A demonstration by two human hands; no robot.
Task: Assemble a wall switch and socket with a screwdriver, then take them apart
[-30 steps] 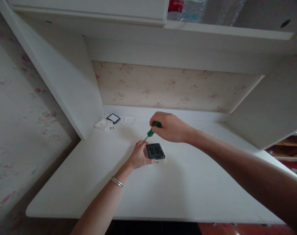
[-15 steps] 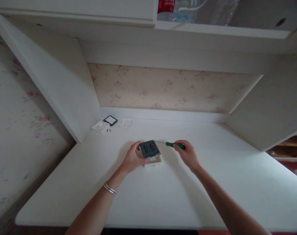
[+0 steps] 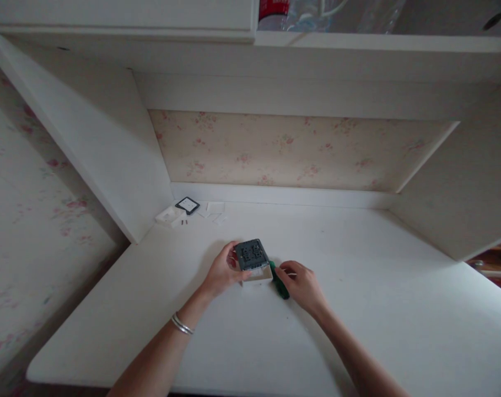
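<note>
My left hand [image 3: 223, 273] grips a dark wall switch or socket panel [image 3: 251, 255] by its left side, thumb in front and fingers behind. The panel tilts up over a white mounting box [image 3: 259, 278], whose front wall shows beneath it. My right hand [image 3: 302, 284] is closed on a screwdriver with a green handle [image 3: 280, 285], just right of the box. The handle slants down towards me; its shaft is hidden or too faint to see.
At the back left of the white desk [image 3: 357, 314] lie another white box [image 3: 170, 216], a dark-framed plate [image 3: 188, 205], two small screws [image 3: 184, 222] and thin white pieces [image 3: 215, 208]. A shelf [image 3: 378, 43] overhangs the desk, with side panels at left and right.
My right hand has come down and left with the screwdriver, which has turned from nearly level to pointing its handle at me. The panel stays in my left hand, nearly unmoved.
</note>
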